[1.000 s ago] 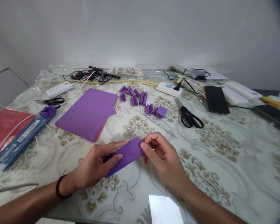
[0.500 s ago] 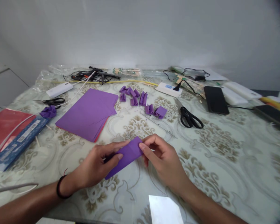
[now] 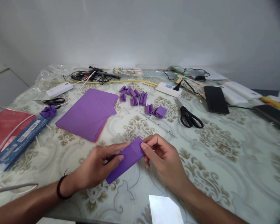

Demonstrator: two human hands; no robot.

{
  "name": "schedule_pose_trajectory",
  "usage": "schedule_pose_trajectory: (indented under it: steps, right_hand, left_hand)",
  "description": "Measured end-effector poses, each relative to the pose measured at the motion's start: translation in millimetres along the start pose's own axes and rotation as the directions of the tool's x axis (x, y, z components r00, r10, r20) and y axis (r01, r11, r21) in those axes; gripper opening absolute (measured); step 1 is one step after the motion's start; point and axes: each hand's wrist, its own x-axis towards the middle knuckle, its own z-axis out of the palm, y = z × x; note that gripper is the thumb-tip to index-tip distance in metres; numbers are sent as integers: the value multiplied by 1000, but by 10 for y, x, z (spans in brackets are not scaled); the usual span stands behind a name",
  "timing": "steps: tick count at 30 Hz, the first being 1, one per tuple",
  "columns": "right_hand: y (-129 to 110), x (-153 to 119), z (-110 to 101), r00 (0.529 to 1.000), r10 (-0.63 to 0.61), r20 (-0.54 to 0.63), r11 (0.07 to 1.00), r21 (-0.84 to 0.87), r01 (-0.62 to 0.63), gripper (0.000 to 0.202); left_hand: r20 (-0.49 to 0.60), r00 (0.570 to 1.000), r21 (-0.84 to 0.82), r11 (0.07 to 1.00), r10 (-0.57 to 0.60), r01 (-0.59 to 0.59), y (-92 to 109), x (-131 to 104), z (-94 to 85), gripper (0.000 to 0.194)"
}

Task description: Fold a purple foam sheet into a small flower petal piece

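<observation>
near the front edge of the table (image 3: 247, 177), a purple strip (image 3: 130, 158) slants from near left to far right, left hand (image 3: 96, 165) clamping its middle between thumb and fingers, right hand (image 3: 165, 157) pinching its far end.

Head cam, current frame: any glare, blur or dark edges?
Head view: card near blown out, wall softly brighter low down; head view, top-right corner dark, far right smeared; head view, lettering on the blue pack too soft to read, purple strip fairly clear.
</observation>
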Motion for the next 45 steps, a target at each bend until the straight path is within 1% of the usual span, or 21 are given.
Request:
schedule_pose_trajectory:
  steps: [3, 5, 14, 19, 21, 24, 28, 31, 38, 42, 45]
  right_hand:
    - [-8, 6, 0, 1000, -16, 10, 1000, 19, 16, 36]
    - [-18, 6, 3, 1000, -23, 17, 1000, 17, 23, 36]
    - [-22, -9, -6, 1000, -10, 11, 1000, -19, 10, 34]
    - [-22, 35, -28, 996, 41, 76, 999, -23, -40, 20]
    - [-32, 49, -34, 993, 69, 95, 997, -28, -66, 21]
    - [-54, 57, -40, 987, 105, 123, 991, -95, -93, 20]
    - [-68, 56, -41, 974, 140, 176, 981, -155, -113, 24]
    - [-65, 55, -40, 968, 152, 199, 975, -191, -114, 27]
    - [-54, 39, -26, 974, 135, 181, 969, -228, -92, 25]
    - [-50, 30, -12, 983, 115, 140, 970, -231, -80, 25]
    - [-73, 37, -12, 991, 91, 97, 970, -232, -66, 26]
  left_hand:
    - [19, 999, -26, 998, -49, 50, 22, -3, -1, 40]
    - [17, 998, -27, 998, -57, 57, 31, -8, -2, 41]
    - [6, 1000, -13, 1000, 5, -5, 0, -26, -20, 36]
    - [33, 999, 4, 1000, -6, 6, -9, -33, -24, 36]
    - [57, 998, 3, 1000, -10, 10, -10, -34, -21, 37]
    - [66, 998, -4, 1000, -2, 2, -11, -34, -16, 38]
    - [63, 998, -12, 1000, -5, 6, -7, -35, -13, 37]
    - [81, 997, -19, 1000, -15, 16, -12, -36, -17, 38]
    - [128, 991, -57, 998, -31, 39, -23, -21, -24, 38]
    - [129, 990, -60, 996, -58, 66, 13, -6, -27, 38]
    - [123, 991, -39, 997, -56, 61, 35, -8, -36, 40]
